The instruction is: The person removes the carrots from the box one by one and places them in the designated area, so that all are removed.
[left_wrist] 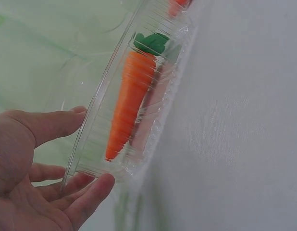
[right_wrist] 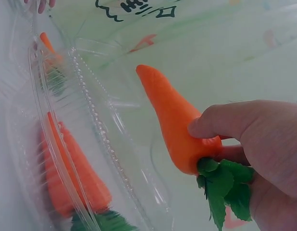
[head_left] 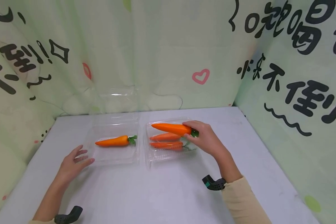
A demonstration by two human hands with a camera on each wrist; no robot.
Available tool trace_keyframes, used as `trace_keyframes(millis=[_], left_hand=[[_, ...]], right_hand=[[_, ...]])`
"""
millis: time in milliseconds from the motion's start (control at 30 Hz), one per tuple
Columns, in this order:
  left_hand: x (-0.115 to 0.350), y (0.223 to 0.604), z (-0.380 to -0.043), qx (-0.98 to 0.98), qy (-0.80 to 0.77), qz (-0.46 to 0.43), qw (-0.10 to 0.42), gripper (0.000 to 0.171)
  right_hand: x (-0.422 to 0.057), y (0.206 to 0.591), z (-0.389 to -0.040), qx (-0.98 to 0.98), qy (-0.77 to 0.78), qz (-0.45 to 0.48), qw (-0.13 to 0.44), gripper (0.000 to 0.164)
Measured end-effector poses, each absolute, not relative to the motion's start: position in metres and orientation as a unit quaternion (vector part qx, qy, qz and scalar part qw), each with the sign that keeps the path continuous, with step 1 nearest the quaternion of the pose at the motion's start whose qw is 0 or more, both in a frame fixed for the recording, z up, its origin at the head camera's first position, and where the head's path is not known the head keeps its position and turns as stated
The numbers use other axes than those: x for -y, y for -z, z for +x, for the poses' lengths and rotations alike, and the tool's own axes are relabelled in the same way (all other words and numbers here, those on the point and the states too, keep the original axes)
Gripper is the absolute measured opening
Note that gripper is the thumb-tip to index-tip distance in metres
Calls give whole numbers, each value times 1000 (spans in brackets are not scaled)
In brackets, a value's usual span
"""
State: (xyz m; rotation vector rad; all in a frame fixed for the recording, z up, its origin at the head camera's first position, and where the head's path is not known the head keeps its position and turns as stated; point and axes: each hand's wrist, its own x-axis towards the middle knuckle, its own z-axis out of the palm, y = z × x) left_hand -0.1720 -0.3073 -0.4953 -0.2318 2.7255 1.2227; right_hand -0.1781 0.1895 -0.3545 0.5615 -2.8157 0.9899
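In the head view, my right hand (head_left: 203, 137) grips an orange toy-like carrot (head_left: 170, 128) near its green leafy end, above the right clear plastic box (head_left: 156, 158). The right wrist view shows the thumb and fingers around the thick end of this carrot (right_wrist: 172, 120), its tip pointing away. Two more carrots (head_left: 165, 145) lie inside the right box. One carrot (head_left: 113, 142) lies in the left clear plastic box (head_left: 114, 158), leaves to the right. At that box's left front corner, my left hand (head_left: 75, 161) has its fingers loosely extended, the thumb at the rim (left_wrist: 86, 130).
The left box's transparent lid (head_left: 116, 96) stands raised at the back. Both boxes sit side by side on a white table (head_left: 156, 199). A printed pale green curtain (head_left: 162, 56) encloses the back and sides.
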Motion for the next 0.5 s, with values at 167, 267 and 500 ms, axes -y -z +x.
trace_keyframes(millis=[167,267,500], left_hand=[[310,497,-171,-909,-406,-71,66,109],[310,499,-173,-906,-412,-72,63,111],[311,502,-172,-904,-415,-76,71,116]], right_hand=[[-193,355,-177,927,-329,174,53,46],[-196,356,-176,929,-328,163,52,46],[-201,360,-176,929,-330,160,51,47]])
